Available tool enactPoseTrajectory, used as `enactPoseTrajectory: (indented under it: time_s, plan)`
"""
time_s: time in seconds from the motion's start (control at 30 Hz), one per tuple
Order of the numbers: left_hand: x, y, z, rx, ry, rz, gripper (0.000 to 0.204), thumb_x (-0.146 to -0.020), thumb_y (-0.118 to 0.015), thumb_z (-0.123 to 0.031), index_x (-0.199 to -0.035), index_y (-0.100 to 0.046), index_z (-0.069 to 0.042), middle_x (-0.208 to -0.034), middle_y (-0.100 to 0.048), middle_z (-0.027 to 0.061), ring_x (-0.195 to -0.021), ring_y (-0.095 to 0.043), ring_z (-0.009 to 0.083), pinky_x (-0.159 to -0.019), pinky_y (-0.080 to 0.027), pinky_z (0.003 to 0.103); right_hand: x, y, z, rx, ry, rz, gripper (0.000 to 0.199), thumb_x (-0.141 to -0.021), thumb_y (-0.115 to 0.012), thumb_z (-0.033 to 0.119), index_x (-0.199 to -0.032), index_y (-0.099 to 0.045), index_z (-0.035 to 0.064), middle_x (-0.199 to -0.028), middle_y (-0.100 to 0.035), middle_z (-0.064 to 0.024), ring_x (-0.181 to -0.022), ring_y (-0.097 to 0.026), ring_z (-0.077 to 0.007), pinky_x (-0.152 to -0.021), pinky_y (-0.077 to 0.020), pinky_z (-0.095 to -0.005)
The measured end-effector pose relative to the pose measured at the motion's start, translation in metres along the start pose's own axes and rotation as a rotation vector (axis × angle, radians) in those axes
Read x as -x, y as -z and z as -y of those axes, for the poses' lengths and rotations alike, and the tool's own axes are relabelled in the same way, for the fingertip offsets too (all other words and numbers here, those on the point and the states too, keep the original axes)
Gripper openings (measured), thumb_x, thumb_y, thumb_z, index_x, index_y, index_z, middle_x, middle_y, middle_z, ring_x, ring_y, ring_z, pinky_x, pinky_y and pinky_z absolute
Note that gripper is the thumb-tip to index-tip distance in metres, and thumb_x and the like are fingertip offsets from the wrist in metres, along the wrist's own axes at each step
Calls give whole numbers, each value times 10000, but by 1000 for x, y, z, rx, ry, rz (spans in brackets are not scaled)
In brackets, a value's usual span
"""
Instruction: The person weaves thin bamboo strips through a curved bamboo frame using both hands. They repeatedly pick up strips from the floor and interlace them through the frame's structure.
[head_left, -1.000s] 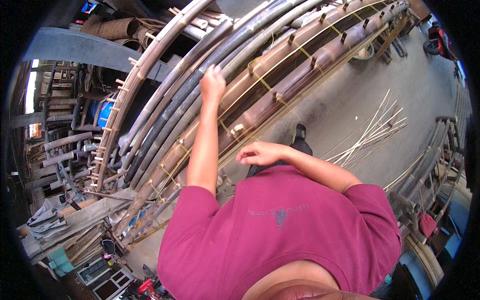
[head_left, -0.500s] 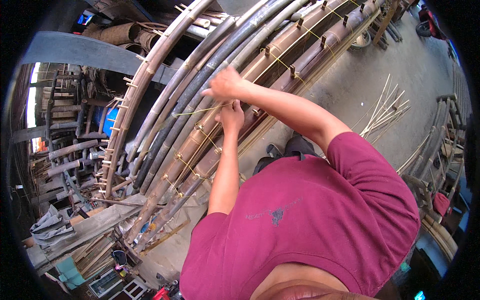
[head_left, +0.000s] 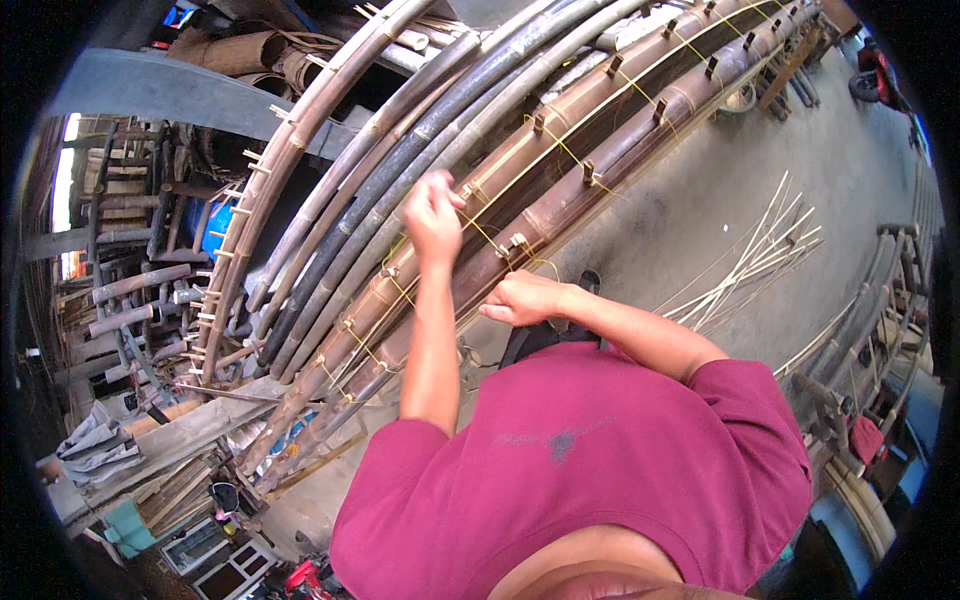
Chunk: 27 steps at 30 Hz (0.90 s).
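Two long split bamboo poles [head_left: 545, 218] run side by side from lower left to upper right, bound across by yellow cord [head_left: 560, 147] at short wooden pegs [head_left: 588, 172]. Over the farther pole is my left hand [head_left: 433, 222], fingers curled and slightly blurred; what it holds, if anything, is hidden. My right hand [head_left: 527, 299] is a fist at the near edge of the nearer pole. A loose loop of the cord curves beside this fist, which looks closed on it. Both hands are apart from each other, near a peg on the nearer pole.
Behind the bound poles lie several dark and grey bamboo poles [head_left: 400, 165] and a curved pole with small sticks [head_left: 262, 190]. Thin bamboo strips [head_left: 745, 262] lie on the concrete floor [head_left: 690, 190] at right. Wood scraps [head_left: 185, 490] are at lower left.
My hands, close together before over the farther pole, have separated. The right hand came down toward my body, to the nearer pole. The left moved slightly left and up.
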<state>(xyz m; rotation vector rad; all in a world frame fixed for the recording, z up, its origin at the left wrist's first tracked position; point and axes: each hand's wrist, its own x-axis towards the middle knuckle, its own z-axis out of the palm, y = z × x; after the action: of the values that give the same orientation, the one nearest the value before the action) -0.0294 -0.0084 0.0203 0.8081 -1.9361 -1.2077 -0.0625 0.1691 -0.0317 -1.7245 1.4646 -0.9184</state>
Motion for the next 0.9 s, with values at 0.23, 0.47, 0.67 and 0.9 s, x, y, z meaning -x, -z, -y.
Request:
enactPoseTrajectory:
  time_s: [0.23, 0.47, 0.67, 0.9]
  plan:
    - [-68, 1, 97, -623, -27, 61, 366, -926, -557, -307, -1083, -667, 4, -973, -686, 235, -918, -676, 365, -808, -511, 429, -6, -26, 0, 500, 59, 116, 297, -793, -573, 294, -648, -655, 48, -646, -638, -182, -657, -649, -370, -684, -516, -469]
    - [13, 147, 47, -717, -2, 59, 298, -931, -500, -237, -1018, -652, 4, -934, -658, 276, -902, -641, 443, -794, -507, 502, -21, -133, 57, -1060, -346, 99, 364, -960, -514, 346, -1180, -624, 78, -1029, -661, -62, -959, -606, -205, -899, -467, -367]
    - [120, 187, 91, -621, 82, 451, 436, -894, -588, -262, -1275, -505, -67, -1011, -652, 263, -981, -628, 426, -872, -490, 479, -106, -141, 96, -721, -279, -1031, 259, -957, -497, 302, -880, -604, 79, -810, -619, -86, -782, -600, -204, -744, -488, -349]
    - [108, 177, 97, -604, 172, 298, 383, -930, -548, -371, -1222, -597, -128, -1042, -653, 246, -1022, -601, 452, -878, -468, 510, -217, -55, 92, 516, -341, -312, 695, -956, -353, 596, -906, -710, 2, -956, -675, -266, -1030, -636, -396, -926, -481, -458]
